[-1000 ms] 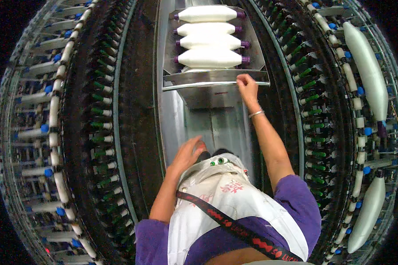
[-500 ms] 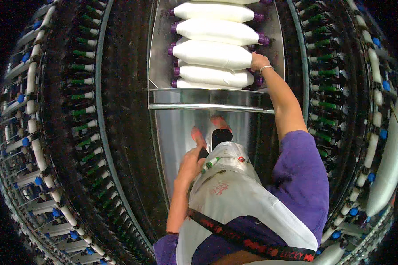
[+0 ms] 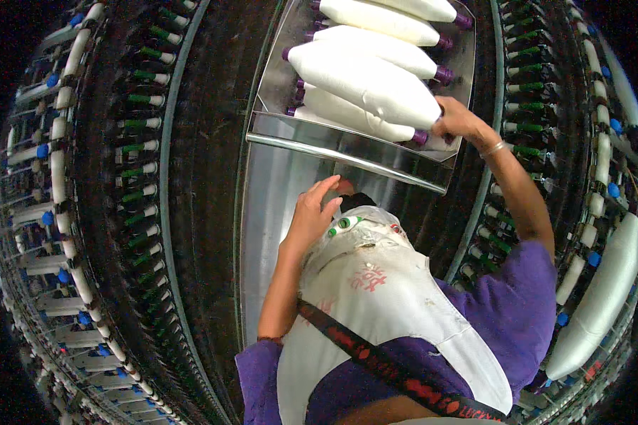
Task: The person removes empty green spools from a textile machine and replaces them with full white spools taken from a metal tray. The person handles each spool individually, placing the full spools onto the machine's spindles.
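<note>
My right hand point(image 3: 463, 120) is closed round the right end of a large white roving bobbin point(image 3: 365, 83); the tube end inside the grip is hidden. This bobbin lies slantwise over the others, its purple left tip showing. Beneath and behind it, more white bobbins point(image 3: 383, 15) with purple tube ends fill a metal trolley point(image 3: 283, 122). My left hand point(image 3: 309, 218) hovers beside the front of my white apron point(image 3: 376, 283), fingers stretched out and holding nothing. Small green-and-white tubes point(image 3: 344, 223) poke out at the apron's waist.
Spinning frames flank the aisle, with rows of green-and-white spindle bobbins point(image 3: 143, 123) on the left and more spindles point(image 3: 524, 127) on the right. A full white bobbin point(image 3: 595, 304) hangs at the right. The trolley's metal bar point(image 3: 347, 163) crosses in front of me.
The bobbin in my right hand now looks larger and slants across the pile. My left hand has come up from beside my leg, fingers extended. The view has turned, so the trolley appears tilted.
</note>
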`<state>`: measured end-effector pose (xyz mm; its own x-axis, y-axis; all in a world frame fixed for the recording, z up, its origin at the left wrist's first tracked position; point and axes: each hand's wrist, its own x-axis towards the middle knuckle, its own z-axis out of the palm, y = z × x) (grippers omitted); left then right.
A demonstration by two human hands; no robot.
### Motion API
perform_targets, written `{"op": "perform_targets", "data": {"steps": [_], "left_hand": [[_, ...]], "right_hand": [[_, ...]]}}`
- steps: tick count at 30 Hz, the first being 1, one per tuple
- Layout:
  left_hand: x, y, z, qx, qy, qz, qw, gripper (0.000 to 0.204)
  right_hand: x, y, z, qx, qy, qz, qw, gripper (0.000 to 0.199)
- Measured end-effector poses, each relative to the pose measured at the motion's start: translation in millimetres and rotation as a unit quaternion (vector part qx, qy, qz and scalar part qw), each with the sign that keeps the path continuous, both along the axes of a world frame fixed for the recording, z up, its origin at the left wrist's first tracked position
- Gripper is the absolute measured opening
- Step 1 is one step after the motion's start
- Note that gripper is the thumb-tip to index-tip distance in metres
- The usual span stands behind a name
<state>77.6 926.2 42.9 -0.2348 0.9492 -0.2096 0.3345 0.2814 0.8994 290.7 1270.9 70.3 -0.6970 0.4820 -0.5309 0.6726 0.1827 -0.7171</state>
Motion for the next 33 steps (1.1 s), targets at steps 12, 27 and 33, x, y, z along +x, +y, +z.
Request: {"op": "perform_targets", "data": {"steps": [12,27,33], "left_hand": [[-27,0,23,0.180,-0.547,0.285,0.766,0.089],[-34,-22,152,0.117,0.492,0.380,0.775,0.051],[-87,-106,154,0.415,0.295,0.538,0.672,0.085]], "right_hand": [[-42,-173,65,-0.514,0.213,-0.010,0.831,0.044],[-124,-232,64,-0.440,0.148,0.165,0.870,0.038],[-131,-251,59,-0.594,0.082,0.171,0.782,0.047]]}}
